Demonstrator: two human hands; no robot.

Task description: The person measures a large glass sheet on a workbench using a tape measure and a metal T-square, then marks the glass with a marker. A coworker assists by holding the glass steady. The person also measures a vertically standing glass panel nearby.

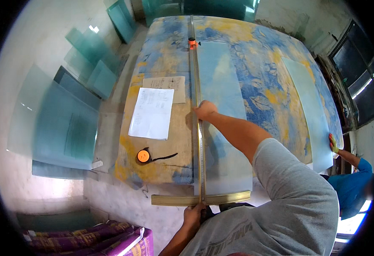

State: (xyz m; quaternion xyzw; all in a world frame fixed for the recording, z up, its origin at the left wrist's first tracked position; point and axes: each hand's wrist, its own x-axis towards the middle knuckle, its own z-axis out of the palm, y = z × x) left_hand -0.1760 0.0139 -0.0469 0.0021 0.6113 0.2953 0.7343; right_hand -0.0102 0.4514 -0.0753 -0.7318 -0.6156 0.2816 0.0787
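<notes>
A long brass-coloured T-square [201,149] lies lengthwise over a narrow pale glass sheet [223,85] on the table. Its crosspiece [229,198] runs along the table's near edge. My right hand [205,111] is closed on the long rule about halfway up, with the arm reaching across the glass. Down at the near end, my left hand [192,215] grips the T-square just below the crosspiece; its fingertips are partly hidden. Far up the rule sits an orange and black slider [192,43].
Left of the rule lie white papers [151,115], brown cardboard [178,89] and an orange tape measure [143,156]. Another glass sheet [306,102] lies right, a co-worker's gloved hand [333,143] at its edge. Glass panes [67,123] lean on the left wall; purple-wrapped bundles [89,239] sit lower left.
</notes>
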